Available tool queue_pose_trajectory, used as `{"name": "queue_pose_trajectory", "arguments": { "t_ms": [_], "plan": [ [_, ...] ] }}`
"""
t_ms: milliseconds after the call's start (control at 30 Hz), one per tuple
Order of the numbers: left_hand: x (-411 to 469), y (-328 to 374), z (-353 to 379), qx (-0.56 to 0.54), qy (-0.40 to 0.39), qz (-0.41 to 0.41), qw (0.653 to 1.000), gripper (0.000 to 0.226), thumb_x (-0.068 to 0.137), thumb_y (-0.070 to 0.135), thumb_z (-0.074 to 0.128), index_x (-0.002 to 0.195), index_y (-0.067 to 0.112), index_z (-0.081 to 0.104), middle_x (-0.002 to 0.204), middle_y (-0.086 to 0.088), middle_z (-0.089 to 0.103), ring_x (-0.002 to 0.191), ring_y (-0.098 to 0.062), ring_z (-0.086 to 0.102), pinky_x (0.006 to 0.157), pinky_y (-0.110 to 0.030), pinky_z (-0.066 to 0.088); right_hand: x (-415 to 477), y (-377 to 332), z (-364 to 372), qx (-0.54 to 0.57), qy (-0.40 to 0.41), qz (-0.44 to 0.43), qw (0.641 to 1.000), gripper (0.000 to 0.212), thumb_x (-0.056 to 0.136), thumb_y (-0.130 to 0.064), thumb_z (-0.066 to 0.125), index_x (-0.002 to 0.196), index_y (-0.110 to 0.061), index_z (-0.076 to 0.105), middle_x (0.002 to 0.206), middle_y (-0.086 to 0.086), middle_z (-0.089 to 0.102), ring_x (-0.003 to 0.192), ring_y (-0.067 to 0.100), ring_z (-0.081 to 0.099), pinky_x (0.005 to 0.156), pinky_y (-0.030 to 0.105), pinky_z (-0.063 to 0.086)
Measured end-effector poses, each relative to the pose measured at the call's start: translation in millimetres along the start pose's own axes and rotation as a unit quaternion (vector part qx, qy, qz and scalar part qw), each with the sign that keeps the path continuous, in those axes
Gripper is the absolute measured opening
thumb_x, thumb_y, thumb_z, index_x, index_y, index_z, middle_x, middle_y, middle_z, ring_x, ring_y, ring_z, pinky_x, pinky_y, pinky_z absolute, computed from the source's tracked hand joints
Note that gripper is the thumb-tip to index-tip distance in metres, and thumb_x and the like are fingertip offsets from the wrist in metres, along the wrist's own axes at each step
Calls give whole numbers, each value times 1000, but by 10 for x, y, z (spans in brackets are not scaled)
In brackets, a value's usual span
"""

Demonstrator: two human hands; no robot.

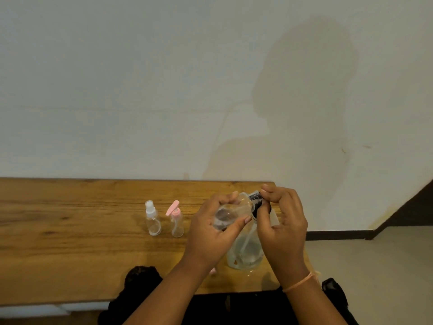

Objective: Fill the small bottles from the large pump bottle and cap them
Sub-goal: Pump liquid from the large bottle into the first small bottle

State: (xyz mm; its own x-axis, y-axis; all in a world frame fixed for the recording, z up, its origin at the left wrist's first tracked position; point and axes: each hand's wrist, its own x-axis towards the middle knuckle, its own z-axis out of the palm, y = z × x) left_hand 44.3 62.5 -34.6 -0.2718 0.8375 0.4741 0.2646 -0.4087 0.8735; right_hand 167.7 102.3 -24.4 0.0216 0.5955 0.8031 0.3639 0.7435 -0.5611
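The left hand [210, 233] grips a small bottle [230, 213], fingers and thumb curled round its clear body. It is held just above the large bottle [246, 252], tilted with its neck toward the right. At that neck the right hand [283, 226] pinches a black cap [256, 205] between fingertips and thumb. Blur hides whether the cap is threaded on, and how much liquid the small bottle carries. From the task, this looks like the capping step.

To do it well, the left hand should bring the small bottle nearer upright so nothing runs out at the neck. It should hold firmly without squeezing, since the thin wall would likely give and push liquid up. The right hand should seat the cap square on the thread and turn it lightly. If it binds, backing off and starting again beats forcing it. Working right over the large bottle risks knocking it, so a small shift aside would help.

Left of the large bottle, well apart from it, a spray bottle [152, 219] stands on the table [70, 242]. A pink-topped bottle [176, 221] stands between the two. Both are upright with tops on; their fill cannot be told.
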Motion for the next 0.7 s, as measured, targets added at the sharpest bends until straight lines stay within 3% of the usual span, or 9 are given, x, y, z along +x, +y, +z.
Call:
{"name": "queue_pose_trajectory", "arguments": {
  "t_ms": [200, 367, 533, 700],
  "plan": [
    [45, -41, -5, 2, -7, -14, 1000, 35, 68, 46, 72, 99, 50, 56, 104, 23, 64, 105, 0, 60, 86, -14, 48, 1, 73, 64, 0, -3, 10, 1000, 18, 83, -10, 48, 87, 0, 63, 94, -3, 53, 100, -6, 52, 84, 8, 44],
    [30, -49, -22, 19, -11, -13, 1000, 32, 71, 32, 78, 92, 44, 57, 102, 17, 66, 106, 5, 57, 83, -3, 41, -16, 116, 67, 17, -16, 9, 1000, 18, 83, -9, 48, 87, 1, 63, 95, -3, 54, 98, -6, 53, 83, 9, 45],
    [22, 11, -23, 16, -5, -1, 1000, 35, 69, 46, 74, 99, 50, 57, 105, 19, 64, 107, 1, 58, 85, -6, 43, -1, 42, 20, 24, -1, 2, 1000, 17, 83, -9, 48, 87, -2, 63, 96, -10, 54, 100, -4, 55, 85, 10, 45],
    [30, 48, -23, 13, -5, 7, 1000, 36, 68, 47, 71, 100, 54, 55, 106, 21, 63, 107, 3, 58, 84, -5, 42, 26, 15, -11, 10, -8, -15, 1000, 17, 84, -9, 48, 90, -4, 63, 98, -15, 52, 102, -8, 53, 87, 9, 43]
  ]
}}
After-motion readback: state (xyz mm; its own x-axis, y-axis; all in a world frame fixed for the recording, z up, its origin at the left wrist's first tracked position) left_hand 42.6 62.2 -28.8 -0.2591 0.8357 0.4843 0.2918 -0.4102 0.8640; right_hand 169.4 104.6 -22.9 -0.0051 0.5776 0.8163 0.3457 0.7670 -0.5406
